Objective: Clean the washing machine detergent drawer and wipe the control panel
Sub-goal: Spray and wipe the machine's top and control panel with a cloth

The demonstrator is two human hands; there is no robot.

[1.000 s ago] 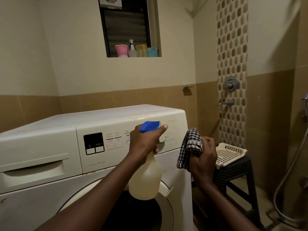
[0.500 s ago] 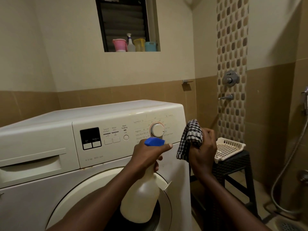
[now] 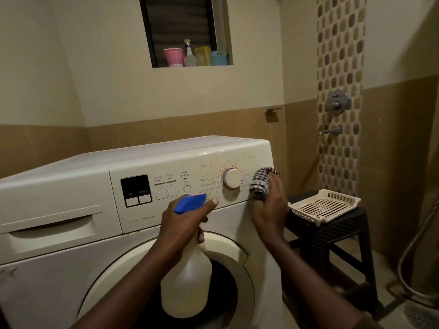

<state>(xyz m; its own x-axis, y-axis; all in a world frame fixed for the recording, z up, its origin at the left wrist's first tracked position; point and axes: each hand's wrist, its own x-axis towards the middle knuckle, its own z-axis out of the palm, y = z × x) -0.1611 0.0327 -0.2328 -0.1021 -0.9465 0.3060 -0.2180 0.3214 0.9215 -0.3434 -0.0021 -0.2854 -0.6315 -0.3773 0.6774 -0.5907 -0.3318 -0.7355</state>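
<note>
Right hand (image 3: 268,210) clutches a bunched checked cloth (image 3: 261,184) against the control panel (image 3: 190,167)'s right end, beside the dial (image 3: 232,178), wiping seemingly just begun; left hand (image 3: 183,222) grips a spray bottle (image 3: 186,281); detergent drawer (image 3: 50,226), far left, sits closed, apparently uncleaned.

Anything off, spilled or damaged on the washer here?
Nothing spilled or askew. Only wear: dark scuff marks low on the washing machine front at far left, and brownish specks along the seam under the control panel. The detergent drawer sits flush and closed.
</note>
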